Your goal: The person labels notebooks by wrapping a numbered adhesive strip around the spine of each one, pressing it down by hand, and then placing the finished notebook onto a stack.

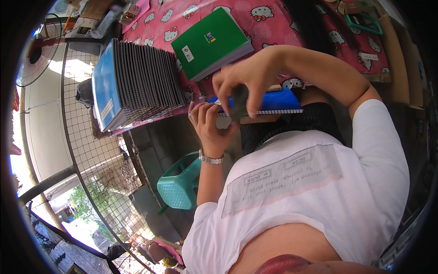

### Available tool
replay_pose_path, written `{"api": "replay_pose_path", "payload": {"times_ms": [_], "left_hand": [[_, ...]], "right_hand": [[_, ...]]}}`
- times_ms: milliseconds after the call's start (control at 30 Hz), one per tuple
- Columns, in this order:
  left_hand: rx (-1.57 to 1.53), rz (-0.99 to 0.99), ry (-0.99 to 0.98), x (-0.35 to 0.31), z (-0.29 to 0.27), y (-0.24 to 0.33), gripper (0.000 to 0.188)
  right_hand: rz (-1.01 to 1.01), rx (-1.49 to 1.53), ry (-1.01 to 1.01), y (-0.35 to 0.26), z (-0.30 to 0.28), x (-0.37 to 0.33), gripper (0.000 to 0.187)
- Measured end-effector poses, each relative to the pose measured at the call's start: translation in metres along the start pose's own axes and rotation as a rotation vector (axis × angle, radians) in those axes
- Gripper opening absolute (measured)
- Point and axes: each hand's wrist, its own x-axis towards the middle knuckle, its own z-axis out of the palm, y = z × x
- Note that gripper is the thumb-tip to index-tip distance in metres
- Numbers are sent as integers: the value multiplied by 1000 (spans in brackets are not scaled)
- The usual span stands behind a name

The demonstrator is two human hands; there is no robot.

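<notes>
A blue spiral-bound notebook (279, 100) lies along the table's near edge, its row of wire coils facing me. My left hand (211, 122), with a metal watch on the wrist, curls its fingers around the notebook's left end. Above the notebook's left part, my right hand (250, 78) arches with thumb and fingers around a dark greenish-grey block (239, 101). Motion blurs that block, and its kind does not show. Beyond the hands rests a thick green-covered book or stack of notebooks (211, 42).
A tall stack of spiral-bound notebooks (145, 80) with a blue cover stands at the left on the pink patterned tablecloth (157, 20). A green plastic stool (179, 185) is below the table. Wire mesh (98, 150) and a fan (40, 52) are farther left.
</notes>
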Motion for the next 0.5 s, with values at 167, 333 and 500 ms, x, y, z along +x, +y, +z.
{"api": "replay_pose_path", "payload": {"times_ms": [167,333,500], "left_hand": [[-100,-130,-13,7,-18,-17,45],[-341,-184,-117,12,-23,-38,38],[-442,-286,-184,19,-27,-47,35]], "right_hand": [[-202,533,-82,-2,-2,7,44],[-149,389,56,5,-6,22,51],[-77,303,28,8,-14,31,51]]}}
